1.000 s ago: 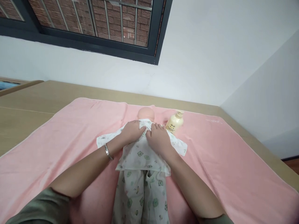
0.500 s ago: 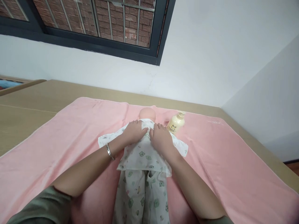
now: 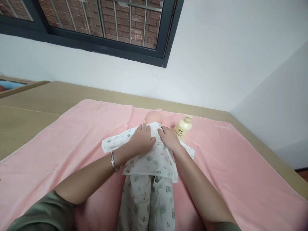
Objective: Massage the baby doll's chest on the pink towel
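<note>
Left hand (image 3: pixel 141 139) and right hand (image 3: pixel 169 138) both rest on the upper front of a doll's patterned shirt (image 3: pixel 154 162). I see the doll lying in the middle of a pink blanket (image 3: pixel 243 160) spread over a table (image 3: pixel 108 97), with the top of its head (image 3: pixel 153 117) toward the wall (image 3: pixel 204 64) and its patterned trousers (image 3: pixel 141 199) running down toward me. A pale yellow bottle (image 3: pixel 183 127) is on the blanket just past the right hand, which is the tightest spot I have; its lower edge is partly hidden from me. Both sleeves stretch out sideways, the right forearm crossing one of them. A barred window (image 3: pixel 103 33) is set in the wall, well apart from the work.

As for the hands, I have the left one spread flat on the cloth, fingers a little apart and thumb out toward the shirt's middle, with a bracelet (image 3: pixel 114 161) at its wrist. The right one is narrower, its fingers curved over the cloth near the collar; I can't tell whether it pinches any fabric.
</note>
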Motion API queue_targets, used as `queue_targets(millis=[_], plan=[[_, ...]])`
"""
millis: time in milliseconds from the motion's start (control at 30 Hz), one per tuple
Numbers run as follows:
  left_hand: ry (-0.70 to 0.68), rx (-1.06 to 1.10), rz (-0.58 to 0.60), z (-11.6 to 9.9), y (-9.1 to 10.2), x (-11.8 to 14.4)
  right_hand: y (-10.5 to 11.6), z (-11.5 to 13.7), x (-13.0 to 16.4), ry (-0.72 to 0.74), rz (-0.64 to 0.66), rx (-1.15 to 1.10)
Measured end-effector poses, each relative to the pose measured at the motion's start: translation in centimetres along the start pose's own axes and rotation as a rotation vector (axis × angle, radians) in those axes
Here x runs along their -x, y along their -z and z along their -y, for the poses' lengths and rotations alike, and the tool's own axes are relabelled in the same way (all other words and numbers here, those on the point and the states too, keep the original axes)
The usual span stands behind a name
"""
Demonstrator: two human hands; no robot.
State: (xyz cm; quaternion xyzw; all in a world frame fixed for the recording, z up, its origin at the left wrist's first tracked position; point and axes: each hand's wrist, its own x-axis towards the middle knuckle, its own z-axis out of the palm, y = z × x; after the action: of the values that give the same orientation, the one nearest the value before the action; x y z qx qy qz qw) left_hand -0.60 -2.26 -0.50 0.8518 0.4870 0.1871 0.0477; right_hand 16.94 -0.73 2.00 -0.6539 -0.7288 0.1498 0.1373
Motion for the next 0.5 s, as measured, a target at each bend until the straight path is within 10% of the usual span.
queue_targets(millis=[233, 500], plan=[[0.192, -0.019, 0.006, 0.8, 0.0, -1.7, -0.9, 3.2, 3.1, 0.101, -0.07, 0.238], [0.209, -0.059, -0.041, 0.2, -0.5, -1.4, -0.8, 0.0, 0.4, 0.065, -0.048, -0.004]])
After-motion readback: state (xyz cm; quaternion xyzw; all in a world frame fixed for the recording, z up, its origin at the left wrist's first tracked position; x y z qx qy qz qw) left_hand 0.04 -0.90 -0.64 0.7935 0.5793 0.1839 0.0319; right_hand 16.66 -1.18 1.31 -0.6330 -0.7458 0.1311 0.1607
